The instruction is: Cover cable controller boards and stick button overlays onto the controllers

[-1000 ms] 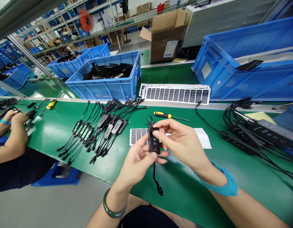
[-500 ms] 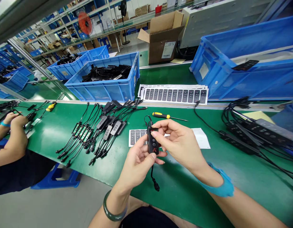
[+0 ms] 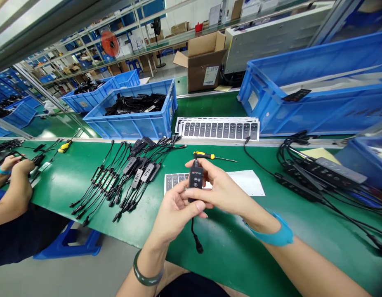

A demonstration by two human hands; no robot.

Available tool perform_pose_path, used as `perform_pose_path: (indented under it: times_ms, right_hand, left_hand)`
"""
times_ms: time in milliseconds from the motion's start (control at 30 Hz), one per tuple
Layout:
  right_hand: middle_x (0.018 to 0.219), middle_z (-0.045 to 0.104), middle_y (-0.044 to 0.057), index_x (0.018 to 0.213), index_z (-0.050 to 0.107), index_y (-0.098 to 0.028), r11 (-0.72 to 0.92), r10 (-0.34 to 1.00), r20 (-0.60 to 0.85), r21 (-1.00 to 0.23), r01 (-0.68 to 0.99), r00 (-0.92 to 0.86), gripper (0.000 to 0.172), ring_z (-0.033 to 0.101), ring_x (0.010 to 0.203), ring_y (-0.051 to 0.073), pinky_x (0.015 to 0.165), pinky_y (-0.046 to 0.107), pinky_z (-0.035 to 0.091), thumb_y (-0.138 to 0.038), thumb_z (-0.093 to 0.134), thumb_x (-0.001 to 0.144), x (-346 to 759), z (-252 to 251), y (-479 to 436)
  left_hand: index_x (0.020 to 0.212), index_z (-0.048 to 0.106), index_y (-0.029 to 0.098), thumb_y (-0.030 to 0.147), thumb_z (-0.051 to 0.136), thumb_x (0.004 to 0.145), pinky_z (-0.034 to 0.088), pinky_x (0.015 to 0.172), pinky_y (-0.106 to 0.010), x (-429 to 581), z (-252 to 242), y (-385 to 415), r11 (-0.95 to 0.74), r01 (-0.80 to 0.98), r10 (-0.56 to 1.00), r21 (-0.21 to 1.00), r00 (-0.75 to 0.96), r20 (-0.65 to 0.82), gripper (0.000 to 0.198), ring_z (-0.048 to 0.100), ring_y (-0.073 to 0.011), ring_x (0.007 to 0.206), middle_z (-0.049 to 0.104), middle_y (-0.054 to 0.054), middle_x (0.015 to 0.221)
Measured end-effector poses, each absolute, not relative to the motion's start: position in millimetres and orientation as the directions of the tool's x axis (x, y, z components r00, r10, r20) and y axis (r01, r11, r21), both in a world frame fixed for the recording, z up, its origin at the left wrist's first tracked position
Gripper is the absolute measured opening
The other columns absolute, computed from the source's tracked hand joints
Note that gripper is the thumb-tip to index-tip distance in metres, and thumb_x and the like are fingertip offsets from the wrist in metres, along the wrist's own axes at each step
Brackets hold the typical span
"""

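Observation:
A small black controller box point(image 3: 195, 175) with a button label on its face is held upright over the bench, cables leaving its top and bottom. My left hand point(image 3: 178, 206) is closed round its lower left side. From the right, my right hand point(image 3: 220, 185) grips it too, its thumb across the lower face and its fingers behind. Just behind the hands lies a partly used label sheet point(image 3: 249, 182), with dark labels at its left end. A yellow-and-black screwdriver point(image 3: 205, 155) rests beyond it.
Cabled circuit boards point(image 3: 104, 179) and grey-faced controllers point(image 3: 141, 173) lie to the left. Full label sheets point(image 3: 218, 128) sit at the back. Blue bins point(image 3: 126, 123) stand behind. Cabled controllers point(image 3: 302, 185) are heaped at right. A co-worker's hands point(image 3: 22, 167) work at far left.
My right thumb has slid from the upper part of the controller's label down to its lower part. The view has shifted slightly.

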State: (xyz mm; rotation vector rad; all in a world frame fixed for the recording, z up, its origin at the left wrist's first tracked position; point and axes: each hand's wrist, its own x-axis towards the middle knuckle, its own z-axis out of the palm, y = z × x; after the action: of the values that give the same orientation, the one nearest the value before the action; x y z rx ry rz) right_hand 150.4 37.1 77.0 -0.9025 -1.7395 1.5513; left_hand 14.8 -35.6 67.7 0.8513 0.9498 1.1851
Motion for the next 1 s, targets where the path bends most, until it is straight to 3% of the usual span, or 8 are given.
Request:
perform_pose_path:
  times_ms: [100,267,467,667,733,833,900,1000]
  right_hand:
    - [0.08,0.062,0.001,0.101,0.062,-0.018,0.164,0.867,0.103,-0.983,0.084,-0.488,0.027,0.058,0.07,0.015,0.06,0.025,0.049,-0.039,0.064,0.086,149.3,71.7,39.8]
    - [0.078,0.067,0.004,0.101,0.07,-0.016,0.203,0.897,0.137,-0.972,0.117,-0.42,0.041,0.061,0.071,0.017,0.065,0.027,0.049,-0.044,0.039,0.098,151.6,69.2,43.7]
    - [0.081,0.067,0.003,0.126,0.06,-0.014,0.257,0.853,0.15,-0.954,0.152,-0.499,0.042,0.06,0.061,0.015,0.056,0.026,0.051,-0.028,0.054,0.087,150.1,73.0,37.8]
    - [0.079,0.068,0.003,0.113,0.064,-0.016,0.322,0.885,0.21,-0.921,0.221,-0.417,0.03,0.065,0.068,0.018,0.063,0.028,0.053,-0.024,0.053,0.086,142.8,66.7,33.2]
    - [0.085,0.071,0.004,0.116,0.064,-0.018,0.33,0.886,0.223,-0.92,0.213,-0.406,0.031,0.067,0.073,0.019,0.066,0.029,0.054,-0.026,0.053,0.088,145.5,68.4,36.2]
    - [0.097,0.072,0.007,0.132,0.056,-0.018,0.373,0.896,0.285,-0.899,0.229,-0.34,0.041,0.069,0.084,0.022,0.075,0.033,0.056,-0.032,0.047,0.094,166.8,81.4,51.1]
    - [0.108,0.071,0.01,0.138,0.051,-0.017,0.434,0.899,0.367,-0.819,0.375,-0.237,0.046,0.068,0.096,0.026,0.086,0.038,0.054,-0.032,0.045,0.095,195.0,95.8,65.8]
    - [0.12,0.066,0.013,0.135,0.055,-0.019,0.43,0.873,0.454,-0.548,0.718,-0.176,0.043,0.062,0.112,0.033,0.096,0.045,0.048,-0.028,0.047,0.093,250.5,112.4,85.4]
  left_hand:
    - [0.114,0.065,0.011,0.036,0.074,0.082,0.053,0.054,-0.021,16.8,67.2,-33.3,0.192,-0.345,0.981,0.919,0.1,-0.168,0.042,0.073,-0.0224,0.076,0.074,-0.012,0.093]
    - [0.111,0.064,0.012,0.039,0.073,0.082,0.053,0.052,-0.021,18.1,64.7,-32.6,0.215,-0.357,0.977,0.909,0.075,-0.202,0.041,0.074,-0.0215,0.074,0.074,-0.014,0.096]
    - [0.1,0.065,0.012,0.048,0.068,0.084,0.046,0.041,-0.018,18.6,58.8,-30.3,0.186,-0.356,0.98,0.916,0.007,-0.197,0.039,0.068,-0.0165,0.058,0.068,-0.004,0.07]
    - [0.101,0.066,0.011,0.051,0.068,0.083,0.046,0.042,-0.018,19.9,53.2,-24.1,0.152,-0.286,0.986,0.946,-0.028,-0.167,0.044,0.064,-0.0129,0.053,0.069,-0.005,0.075]
    - [0.114,0.064,0.012,0.053,0.066,0.085,0.052,0.051,-0.022,19.4,54.1,-22.6,0.156,-0.247,0.987,0.956,-0.004,-0.162,0.05,0.07,-0.0178,0.067,0.073,-0.01,0.09]
    - [0.133,0.056,0.018,0.055,0.053,0.092,0.055,0.086,-0.036,14.1,56.2,-24.8,0.102,-0.084,0.994,0.991,0.054,-0.098,0.055,0.067,-0.027,0.106,0.068,-0.014,0.12]
    - [0.137,0.054,0.023,0.05,0.052,0.094,0.044,0.105,-0.044,5.9,53.9,-29.8,0.042,0.158,0.994,0.987,0.091,-0.057,0.051,0.056,-0.0295,0.124,0.06,-0.013,0.135]
    - [0.133,0.058,0.028,0.041,0.06,0.091,0.036,0.111,-0.053,-10.9,39.0,-40.6,-0.034,0.541,0.992,0.84,0.118,-0.036,0.045,0.047,-0.0337,0.133,0.053,-0.011,0.144]
